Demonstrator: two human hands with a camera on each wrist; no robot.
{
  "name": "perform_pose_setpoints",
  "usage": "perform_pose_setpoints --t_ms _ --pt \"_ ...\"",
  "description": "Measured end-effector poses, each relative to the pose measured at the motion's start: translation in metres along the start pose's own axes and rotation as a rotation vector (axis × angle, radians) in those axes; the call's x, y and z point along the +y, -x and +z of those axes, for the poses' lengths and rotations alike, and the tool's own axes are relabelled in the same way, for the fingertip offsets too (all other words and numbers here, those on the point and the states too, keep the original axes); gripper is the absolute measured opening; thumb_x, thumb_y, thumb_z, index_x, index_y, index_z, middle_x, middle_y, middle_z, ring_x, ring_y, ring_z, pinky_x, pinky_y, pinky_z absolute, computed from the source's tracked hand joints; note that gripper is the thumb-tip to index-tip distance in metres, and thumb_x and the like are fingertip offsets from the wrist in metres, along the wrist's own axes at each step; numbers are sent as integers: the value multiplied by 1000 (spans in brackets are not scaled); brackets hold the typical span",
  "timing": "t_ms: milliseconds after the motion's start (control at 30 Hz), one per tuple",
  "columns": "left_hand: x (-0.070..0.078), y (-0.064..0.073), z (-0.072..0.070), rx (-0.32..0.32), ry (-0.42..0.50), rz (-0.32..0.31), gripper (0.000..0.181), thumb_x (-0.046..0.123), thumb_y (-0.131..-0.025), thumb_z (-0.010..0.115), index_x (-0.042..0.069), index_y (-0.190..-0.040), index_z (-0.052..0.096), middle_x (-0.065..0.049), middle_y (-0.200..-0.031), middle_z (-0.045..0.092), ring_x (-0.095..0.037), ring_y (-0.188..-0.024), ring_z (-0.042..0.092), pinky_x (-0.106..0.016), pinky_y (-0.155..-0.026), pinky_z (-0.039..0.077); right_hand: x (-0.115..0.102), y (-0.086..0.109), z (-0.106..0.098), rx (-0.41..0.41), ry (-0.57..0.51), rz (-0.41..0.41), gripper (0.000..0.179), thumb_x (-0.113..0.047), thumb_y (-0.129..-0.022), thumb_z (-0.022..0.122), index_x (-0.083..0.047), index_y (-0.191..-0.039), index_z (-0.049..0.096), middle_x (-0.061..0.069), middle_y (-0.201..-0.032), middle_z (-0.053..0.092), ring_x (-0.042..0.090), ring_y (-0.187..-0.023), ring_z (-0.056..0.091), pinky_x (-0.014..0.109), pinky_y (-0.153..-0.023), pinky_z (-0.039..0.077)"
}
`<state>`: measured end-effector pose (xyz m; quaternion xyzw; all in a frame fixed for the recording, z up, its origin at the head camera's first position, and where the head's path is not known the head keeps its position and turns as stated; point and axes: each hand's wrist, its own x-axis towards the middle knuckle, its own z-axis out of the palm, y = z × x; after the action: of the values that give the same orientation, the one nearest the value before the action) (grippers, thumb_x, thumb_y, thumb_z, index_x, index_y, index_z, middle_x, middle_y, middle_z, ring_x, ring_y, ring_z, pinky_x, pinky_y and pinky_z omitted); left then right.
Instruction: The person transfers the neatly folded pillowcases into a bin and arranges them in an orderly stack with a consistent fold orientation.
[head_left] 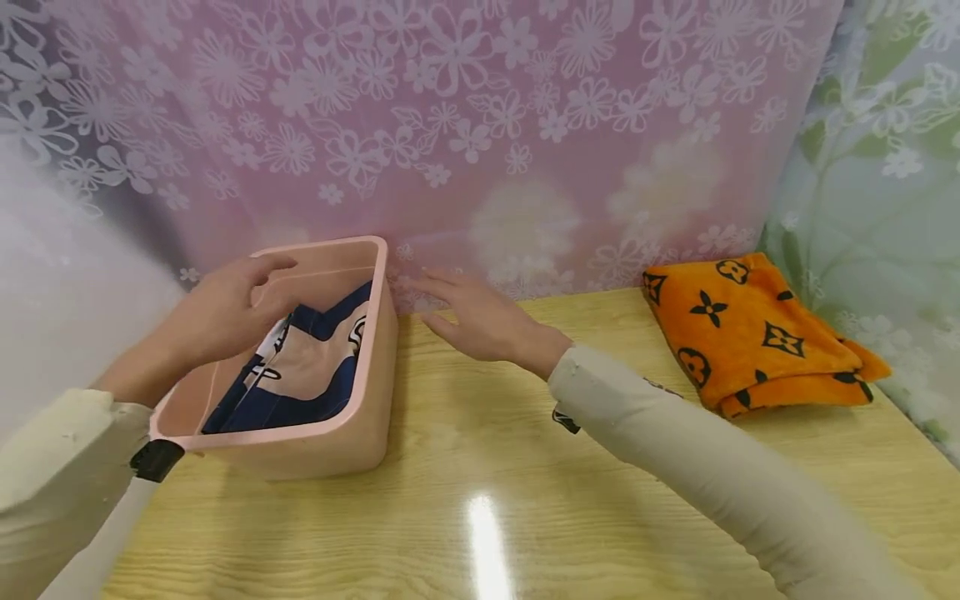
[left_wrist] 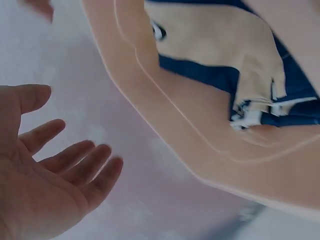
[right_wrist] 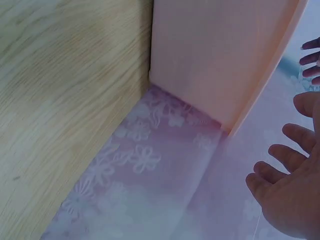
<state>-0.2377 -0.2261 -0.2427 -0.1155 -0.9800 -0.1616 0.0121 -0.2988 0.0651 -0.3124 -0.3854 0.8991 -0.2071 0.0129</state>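
A pink plastic bin (head_left: pixel 384 367) stands at the left of the table, with a folded navy and beige cloth (head_left: pixel 311 358) inside it. Over the bin's left side hovers my left hand (head_left: pixel 228 312), its fingers loosely bent and nothing in them; the left wrist view shows the palm and spread fingers apart from the rim. My right hand (head_left: pixel 483 317) is just right of the bin, fingers extended toward its outer wall and holding nothing. In the right wrist view its fingers (right_wrist: pixel 287 157) are apart from the bin's side.
An orange folded cloth (head_left: pixel 750 333) with black flower motifs lies at the table's right. Behind the wooden table (head_left: pixel 450 442) hangs a pink floral curtain (head_left: pixel 480 150), close to the bin's back. A pale green patterned curtain (head_left: pixel 885 208) borders the right side.
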Motion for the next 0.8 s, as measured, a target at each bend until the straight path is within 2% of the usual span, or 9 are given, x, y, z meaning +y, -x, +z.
perform_pose_setpoints --t_ms 100,200,267,333,400,433,500,700,800 --pt "23 1 11 96 -78 187 52 35 -97 54 4 -138 48 -18 -139 46 -40 -127 40 -58 -99 33 18 13 -6 -1 18 25 54 -38 -102 43 -20 -150 31 2 -157 19 22 -143 14 41 -114 17" --pt "41 -2 18 230 -236 396 44 29 -93 60 5 -130 58 -13 -128 57 -31 -122 48 -49 -99 38 35 24 -14 4 62 47 55 -39 -101 43 -19 -151 30 4 -157 18 26 -143 13 44 -114 14" --pt "50 -4 21 314 -369 467 44 32 -92 60 9 -129 61 -9 -124 61 -25 -116 55 -43 -95 43 47 31 -18 4 88 68 56 -39 -101 44 -18 -151 29 4 -157 18 27 -143 11 46 -114 12" --pt "58 -5 25 283 -390 438 47 36 -94 56 9 -133 57 -10 -131 57 -26 -119 53 -44 -96 42 57 38 -22 -1 99 93 57 -39 -101 44 -18 -152 28 5 -157 16 28 -144 8 48 -113 12" --pt "64 -6 30 226 -391 368 50 39 -97 51 10 -138 52 -11 -138 50 -28 -123 49 -47 -92 44 67 46 -25 -1 113 113 58 -39 -101 45 -18 -152 27 6 -158 15 28 -144 7 50 -113 13" --pt "66 -7 33 204 -378 338 50 40 -97 50 11 -139 51 -11 -140 48 -29 -123 48 -48 -88 47 72 49 -27 -1 121 122 59 -40 -101 45 -17 -152 27 6 -158 14 28 -144 6 51 -113 13" --pt "71 -9 40 151 -331 274 51 41 -98 48 12 -141 48 -14 -144 42 -34 -127 43 -52 -89 44 81 56 -31 -3 148 134 59 -41 -101 45 -17 -152 27 7 -158 14 29 -144 6 52 -112 13" --pt "86 -20 56 145 -337 282 53 45 -98 48 15 -141 46 -13 -143 41 -35 -129 39 -57 -100 33 106 81 -45 2 286 174 61 -44 -100 45 -16 -151 28 12 -156 21 35 -142 13 53 -111 15" --pt "95 -23 64 137 -364 303 55 48 -97 46 15 -142 46 -13 -143 42 -33 -132 37 -55 -103 31 118 96 -51 -9 308 195 61 -44 -100 44 -14 -151 28 14 -155 21 36 -142 13 54 -111 15"
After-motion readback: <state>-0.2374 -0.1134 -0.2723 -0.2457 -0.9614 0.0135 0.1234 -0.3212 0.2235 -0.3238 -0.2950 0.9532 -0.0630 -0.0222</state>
